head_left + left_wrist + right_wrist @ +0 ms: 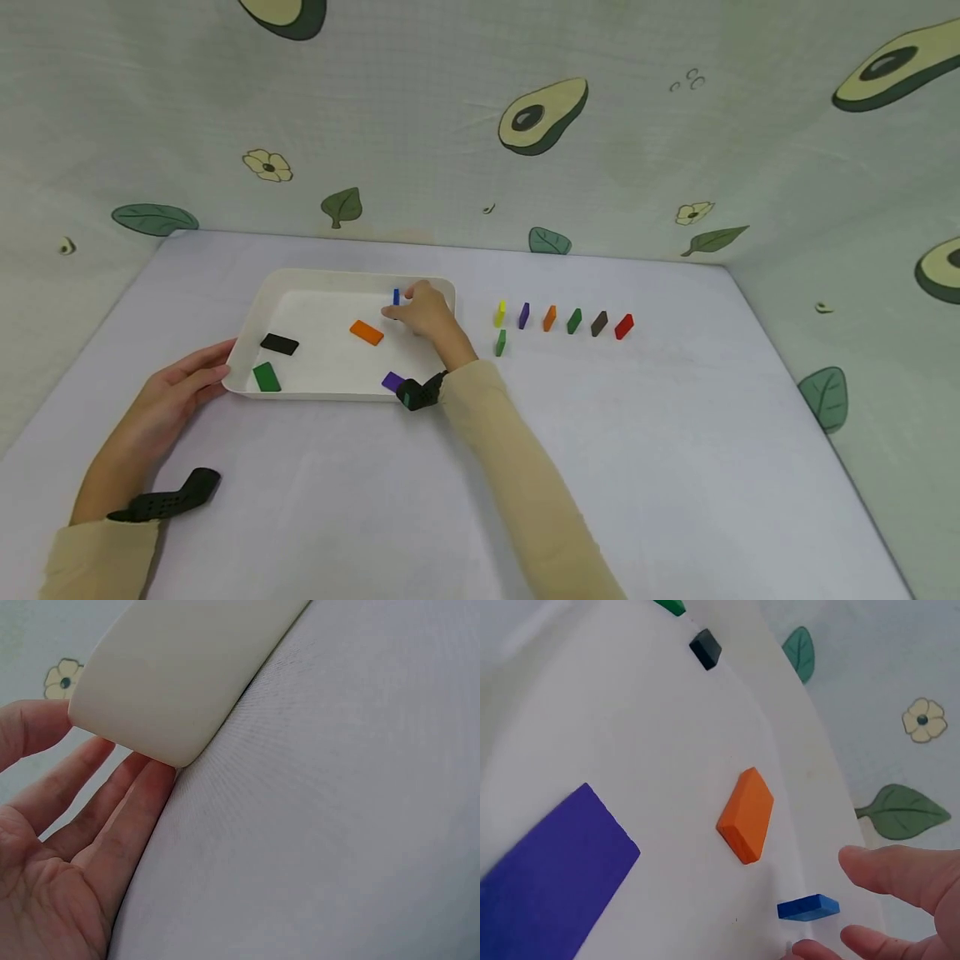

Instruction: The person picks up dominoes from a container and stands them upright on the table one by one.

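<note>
A white tray [322, 383] lies on the table, its near left corner gripped by my left hand [176, 396]. In the left wrist view, thumb and fingers meet the tray's edge from different sides. My right hand [423, 310] reaches over the tray's far right part, thumb and fingers spread apart beside a narrow blue block [807, 907]. A gap shows between the fingers and this block in the right wrist view. Also in the tray are an orange block [367, 332], a black block [280, 343], a green block [266, 377] and a purple block [562, 877], partly hidden by the right wrist camera in the head view.
Right of the tray, a row of upright blocks runs from yellow [500, 313] through purple [523, 315], orange [550, 317], green [574, 321] and brown [599, 323] to red [624, 326]. Another green block [500, 342] stands before the yellow one. A patterned cloth [420, 167] hangs behind.
</note>
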The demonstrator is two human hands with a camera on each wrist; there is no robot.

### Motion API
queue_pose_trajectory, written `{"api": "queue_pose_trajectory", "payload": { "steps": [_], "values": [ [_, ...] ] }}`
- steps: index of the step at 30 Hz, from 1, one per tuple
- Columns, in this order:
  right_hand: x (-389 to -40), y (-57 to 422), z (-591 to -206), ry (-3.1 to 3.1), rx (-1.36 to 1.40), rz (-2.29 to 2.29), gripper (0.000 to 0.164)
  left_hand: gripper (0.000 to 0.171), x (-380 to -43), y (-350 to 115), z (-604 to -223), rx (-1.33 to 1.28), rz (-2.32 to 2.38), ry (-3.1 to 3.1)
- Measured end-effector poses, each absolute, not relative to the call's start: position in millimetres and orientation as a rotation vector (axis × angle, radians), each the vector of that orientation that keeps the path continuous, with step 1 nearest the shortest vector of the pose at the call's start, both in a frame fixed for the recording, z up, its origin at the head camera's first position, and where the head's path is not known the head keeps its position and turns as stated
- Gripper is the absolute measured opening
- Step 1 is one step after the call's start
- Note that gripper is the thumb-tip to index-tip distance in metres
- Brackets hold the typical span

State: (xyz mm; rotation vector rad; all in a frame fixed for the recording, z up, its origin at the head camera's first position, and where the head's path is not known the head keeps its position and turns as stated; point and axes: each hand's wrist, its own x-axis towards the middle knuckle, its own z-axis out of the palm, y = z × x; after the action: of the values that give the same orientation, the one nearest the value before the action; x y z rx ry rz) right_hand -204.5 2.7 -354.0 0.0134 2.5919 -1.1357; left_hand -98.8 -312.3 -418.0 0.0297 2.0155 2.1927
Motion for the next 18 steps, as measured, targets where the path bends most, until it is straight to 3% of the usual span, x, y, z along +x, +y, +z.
{"api": "queue_pose_trajectory", "payload": {
  "steps": [9, 18],
  "values": [
    [-216.5, -1.7, -356.5, 2.595, 0.074, -1.031, 0.029, 0.040, -98.4, -312.8, -417.5, 0.056, 2.224, 1.968],
    [-222.1, -3.8, -357.7, 2.604, 0.050, -0.901, 0.029, 0.043, -97.9, -312.0, -418.7, 0.043, 2.207, 1.983]
  ]
}}
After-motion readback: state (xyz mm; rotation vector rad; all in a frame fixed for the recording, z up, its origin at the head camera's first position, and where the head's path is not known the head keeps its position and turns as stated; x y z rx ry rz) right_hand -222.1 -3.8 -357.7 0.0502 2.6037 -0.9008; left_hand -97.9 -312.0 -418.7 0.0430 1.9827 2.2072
